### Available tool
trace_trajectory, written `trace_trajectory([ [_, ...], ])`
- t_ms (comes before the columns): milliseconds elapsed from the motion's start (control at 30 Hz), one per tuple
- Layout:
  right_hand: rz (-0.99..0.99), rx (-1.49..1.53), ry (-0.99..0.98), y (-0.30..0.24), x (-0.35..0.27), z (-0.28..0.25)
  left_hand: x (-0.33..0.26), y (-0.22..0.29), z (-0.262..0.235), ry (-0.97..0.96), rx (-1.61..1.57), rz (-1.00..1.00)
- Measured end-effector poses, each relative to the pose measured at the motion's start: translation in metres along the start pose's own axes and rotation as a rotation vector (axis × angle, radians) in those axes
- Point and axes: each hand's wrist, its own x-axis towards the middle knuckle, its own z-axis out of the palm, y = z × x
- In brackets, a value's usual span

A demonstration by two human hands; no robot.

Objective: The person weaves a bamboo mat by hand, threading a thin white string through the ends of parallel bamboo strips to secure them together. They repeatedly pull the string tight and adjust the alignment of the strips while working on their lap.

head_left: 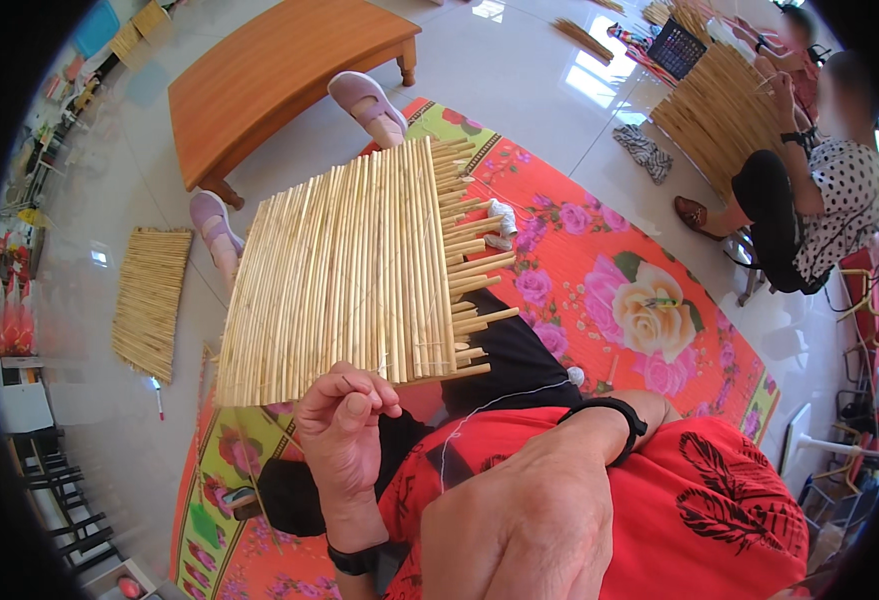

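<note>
A mat of pale, straight reed stalks (344, 270) lies across my lap, tied side by side, with fine thread along its near edge. More loose stalks (474, 270) stick out from under its right side. At the mat's near edge, my left hand (342, 432) is closed in a pinch; whatever is between its fingertips is too small to name. My right hand (524, 530) is raised close in front of my red shirt, back of the hand showing and fingers hidden. White thread (489, 404) runs from a small white ball (575, 376) down behind my right hand.
A red floral floor mat (559, 260) spreads beneath me, with white thread spools (501, 222) on it. A low wooden table (279, 80) stands ahead. Another stalk mat (153, 300) lies at left. Two people sit at far right, one beside a larger stalk mat (724, 115).
</note>
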Motion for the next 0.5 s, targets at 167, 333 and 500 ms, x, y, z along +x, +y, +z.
trace_trajectory([
  [167, 0.031, -0.155, -0.094, -0.007, 0.004, -0.013, 0.000, 0.000, 0.000, 0.005, 0.003, -0.001],
  [333, 0.183, -0.364, -0.118, -0.023, 0.008, -0.032, 0.001, -0.002, 0.000, -0.016, -0.011, 0.011],
  [500, 0.716, -0.479, 0.742, -0.028, 0.006, -0.034, 0.001, 0.013, -0.003, 0.049, 0.088, 0.159],
])
